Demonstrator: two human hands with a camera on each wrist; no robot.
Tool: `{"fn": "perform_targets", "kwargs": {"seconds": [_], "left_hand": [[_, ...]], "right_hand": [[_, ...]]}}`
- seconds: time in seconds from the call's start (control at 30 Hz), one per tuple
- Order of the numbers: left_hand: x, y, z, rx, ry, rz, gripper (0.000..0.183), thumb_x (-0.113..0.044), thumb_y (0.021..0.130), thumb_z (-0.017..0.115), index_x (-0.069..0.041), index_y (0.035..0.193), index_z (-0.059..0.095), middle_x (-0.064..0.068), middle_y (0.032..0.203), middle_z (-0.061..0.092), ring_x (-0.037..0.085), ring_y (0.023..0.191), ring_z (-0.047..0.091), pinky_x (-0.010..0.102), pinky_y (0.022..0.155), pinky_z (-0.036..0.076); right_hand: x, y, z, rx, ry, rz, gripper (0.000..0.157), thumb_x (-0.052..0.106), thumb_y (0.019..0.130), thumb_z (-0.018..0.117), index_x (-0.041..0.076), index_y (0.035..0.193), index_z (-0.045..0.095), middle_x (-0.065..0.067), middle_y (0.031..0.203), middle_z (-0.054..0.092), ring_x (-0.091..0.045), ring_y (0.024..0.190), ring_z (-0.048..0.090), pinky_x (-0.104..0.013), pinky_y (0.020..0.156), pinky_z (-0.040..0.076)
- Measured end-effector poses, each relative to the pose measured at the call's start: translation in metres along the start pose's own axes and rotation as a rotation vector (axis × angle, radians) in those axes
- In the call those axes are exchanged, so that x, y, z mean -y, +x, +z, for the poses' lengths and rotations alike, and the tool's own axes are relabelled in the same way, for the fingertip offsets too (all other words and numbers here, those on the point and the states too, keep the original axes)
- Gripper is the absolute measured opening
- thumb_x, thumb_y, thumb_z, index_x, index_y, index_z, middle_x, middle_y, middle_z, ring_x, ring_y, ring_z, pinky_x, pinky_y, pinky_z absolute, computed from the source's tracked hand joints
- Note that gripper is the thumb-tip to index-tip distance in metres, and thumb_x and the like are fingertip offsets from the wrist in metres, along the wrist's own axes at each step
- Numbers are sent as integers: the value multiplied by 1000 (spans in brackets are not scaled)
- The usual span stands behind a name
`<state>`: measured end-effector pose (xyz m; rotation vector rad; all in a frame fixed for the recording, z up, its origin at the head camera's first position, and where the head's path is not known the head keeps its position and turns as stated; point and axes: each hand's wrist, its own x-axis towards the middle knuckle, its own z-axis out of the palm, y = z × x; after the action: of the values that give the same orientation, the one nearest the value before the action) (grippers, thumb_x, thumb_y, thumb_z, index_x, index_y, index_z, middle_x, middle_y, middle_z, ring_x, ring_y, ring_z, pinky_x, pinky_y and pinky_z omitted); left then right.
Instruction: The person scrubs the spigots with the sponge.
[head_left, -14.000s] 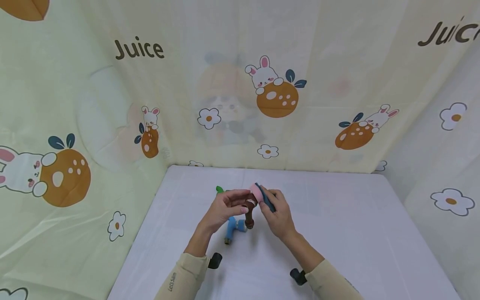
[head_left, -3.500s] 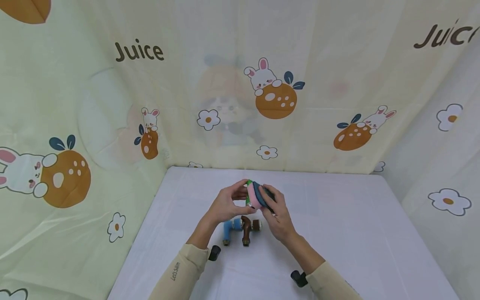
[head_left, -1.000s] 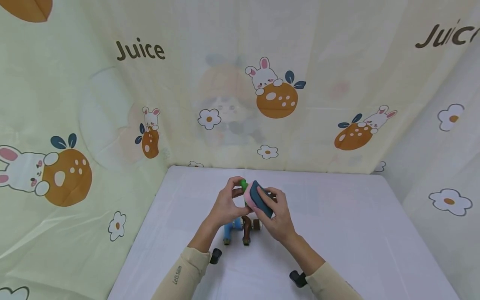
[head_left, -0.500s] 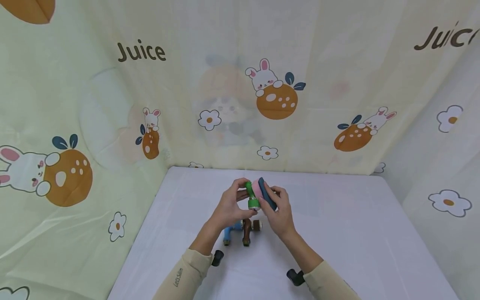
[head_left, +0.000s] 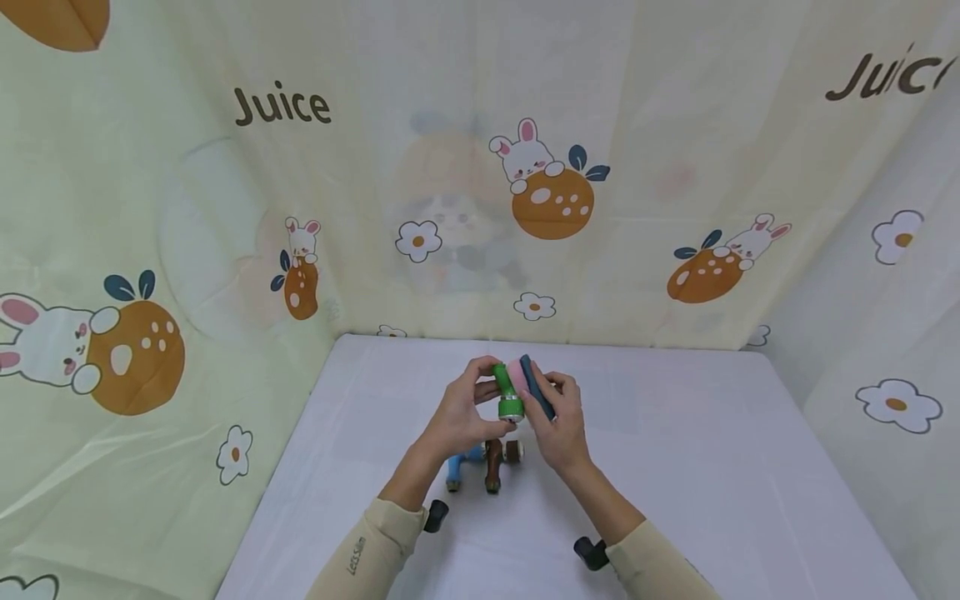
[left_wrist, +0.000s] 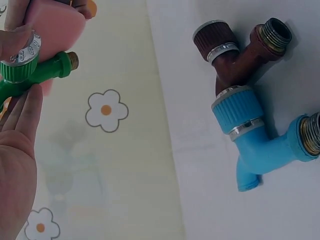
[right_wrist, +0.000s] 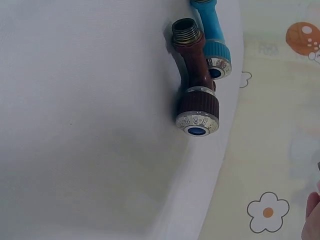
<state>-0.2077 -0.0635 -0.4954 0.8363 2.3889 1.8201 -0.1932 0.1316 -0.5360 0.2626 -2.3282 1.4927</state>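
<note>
In the head view my left hand [head_left: 459,412] grips a green tap [head_left: 511,407] between thumb and fingers, its ribbed knob pointing down. My right hand [head_left: 564,423] holds a sponge [head_left: 538,390], pink on one face and dark teal on the other. The pink face lies against or right beside the tap's body. The left wrist view has the green tap [left_wrist: 46,71] with its silver knob rim under the thumb and the pink sponge [left_wrist: 60,27] behind it. Only a bit of the right hand [right_wrist: 312,222] enters the right wrist view.
A brown tap [head_left: 492,467] and a blue tap [head_left: 455,472] lie side by side on the white tabletop [head_left: 675,467], below the hands. A printed curtain [head_left: 645,317] stands behind the table and along its sides.
The brown tap, held 14 seconds ago, now lies beside the blue one, and the left hand holds the green tap. Within the last second the tap's knob came into view and the sponge shifted right.
</note>
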Motion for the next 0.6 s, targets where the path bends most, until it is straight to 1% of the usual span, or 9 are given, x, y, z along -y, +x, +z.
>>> {"fn": "perform_targets", "kwargs": {"seconds": [0.17, 0.23, 0.33, 0.4, 0.5, 0.6], "left_hand": [[-2, 0, 1, 7, -3, -10, 91, 3, 76, 89, -20, 149, 39, 6, 145, 52, 26, 135, 61, 26, 105, 52], [-3, 0, 1, 12, -2, -13, 91, 4, 76, 89, -18, 150, 39, 7, 145, 52, 26, 136, 61, 27, 106, 52], [-4, 0, 2, 23, 2, -18, 91, 4, 76, 88, -13, 151, 39, 7, 145, 52, 26, 135, 61, 32, 108, 52], [-4, 0, 2, 31, 6, -20, 91, 4, 76, 89, -12, 151, 39, 7, 145, 52, 27, 135, 61, 36, 108, 52], [-5, -1, 3, 36, 13, -23, 91, 2, 76, 89, -15, 151, 40, 7, 146, 53, 27, 135, 62, 36, 108, 53], [-6, -1, 3, 38, 19, -24, 91, 2, 77, 89, -20, 150, 40, 5, 146, 53, 25, 135, 62, 31, 107, 53]], "right_hand": [[0, 3, -2, -6, -44, -15, 51, 31, 103, 64, 21, 153, 54, -15, 134, 45, -22, 111, 46, -36, 83, 44], [-1, 5, -3, -8, -71, -18, 51, 31, 103, 64, 20, 152, 54, -16, 134, 45, -23, 110, 44, -36, 82, 43], [-1, 7, -4, -13, -98, -9, 51, 31, 103, 65, 18, 151, 55, -17, 133, 46, -24, 109, 42, -36, 81, 41], [-3, 9, -5, -15, -113, 5, 51, 32, 103, 65, 18, 151, 56, -17, 133, 47, -26, 110, 42, -37, 82, 39], [-6, 10, -7, -11, -121, 34, 51, 35, 103, 65, 19, 150, 57, -17, 132, 47, -27, 112, 42, -37, 83, 38], [-9, 11, -9, -9, -109, 53, 51, 36, 103, 65, 19, 150, 57, -18, 131, 47, -29, 113, 42, -38, 85, 38]]}}
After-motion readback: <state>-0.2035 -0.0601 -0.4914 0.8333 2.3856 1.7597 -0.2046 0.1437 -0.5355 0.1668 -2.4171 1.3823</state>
